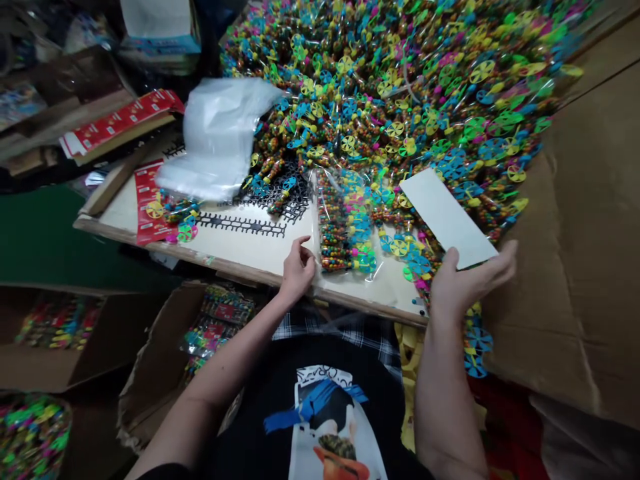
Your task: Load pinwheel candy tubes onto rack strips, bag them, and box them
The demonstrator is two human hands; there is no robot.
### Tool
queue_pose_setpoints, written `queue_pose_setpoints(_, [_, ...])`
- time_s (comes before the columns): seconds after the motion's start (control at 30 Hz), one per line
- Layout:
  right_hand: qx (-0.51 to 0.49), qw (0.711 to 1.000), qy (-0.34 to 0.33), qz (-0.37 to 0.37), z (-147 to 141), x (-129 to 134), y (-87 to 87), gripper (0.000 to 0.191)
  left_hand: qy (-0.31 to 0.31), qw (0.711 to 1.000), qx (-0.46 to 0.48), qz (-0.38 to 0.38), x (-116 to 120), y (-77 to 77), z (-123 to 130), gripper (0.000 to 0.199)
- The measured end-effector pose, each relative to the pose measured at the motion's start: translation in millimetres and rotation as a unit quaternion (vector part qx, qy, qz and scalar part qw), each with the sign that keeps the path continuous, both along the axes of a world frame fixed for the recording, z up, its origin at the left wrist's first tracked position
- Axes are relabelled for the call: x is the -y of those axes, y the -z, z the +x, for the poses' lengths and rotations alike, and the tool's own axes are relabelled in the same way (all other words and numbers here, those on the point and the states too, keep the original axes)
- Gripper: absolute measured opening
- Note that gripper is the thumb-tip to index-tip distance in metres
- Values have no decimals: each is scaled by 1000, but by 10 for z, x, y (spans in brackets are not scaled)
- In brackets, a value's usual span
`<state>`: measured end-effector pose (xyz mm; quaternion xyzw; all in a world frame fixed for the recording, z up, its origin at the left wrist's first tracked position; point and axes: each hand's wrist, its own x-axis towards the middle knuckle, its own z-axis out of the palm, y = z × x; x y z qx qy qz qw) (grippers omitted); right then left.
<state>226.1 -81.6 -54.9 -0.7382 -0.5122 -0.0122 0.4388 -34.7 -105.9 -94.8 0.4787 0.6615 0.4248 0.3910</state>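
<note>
My right hand [467, 283] holds a blank white card [450, 217] by its lower end, thumb on top and fingers beneath, tilted above the pile. My left hand [299, 270] rests at the table's front edge with its fingers curled in. It is right beside the left edge of a clear plastic bag [345, 223]; whether the fingers pinch its film I cannot tell. Inside that bag lie rows of small tubes of coloured beads with bright fan-shaped tops, stacked flat.
A large heap of the same bead tubes [390, 100] covers the table's back and right. Left are clear plastic bags [215, 133], red printed cards [150, 200] and a black toothed strip [243, 225]. An open carton [150, 373] with packed bags stands below; cardboard [550, 267] borders the right.
</note>
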Motion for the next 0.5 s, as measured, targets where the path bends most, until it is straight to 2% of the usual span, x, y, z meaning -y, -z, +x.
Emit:
queue_pose_setpoints(0.03, [32, 999, -39, 9, -125, 38, 39, 58, -6, 1000, 8, 0, 4, 8, -11, 44])
queue_pose_setpoints(0.1, [56, 981, -182, -21, -430, 99, 89, 39, -18, 1000, 18, -1, 13, 9, -25, 42])
queue_pose_setpoints(0.13, [66, 964, -255, -47, -588, 113, 109, 36, -24, 1000, 20, -2, 18, 1, -27, 41])
queue_pose_setpoints(0.2, [92, 931, -343, -87, -860, 104, 150, 40, -29, 999, 27, 0, 30, -23, -18, 41])
queue_pose_setpoints(0.33, [118, 904, -386, -140, -1093, 25, 218, 52, -7, 999, 52, 5, 38, -44, 35, 45])
queue_pose_setpoints(0.5, [127, 884, -422, -153, -1013, 25, 223, 57, 2, 993, 120, 15, -16, 33, 41, 44])
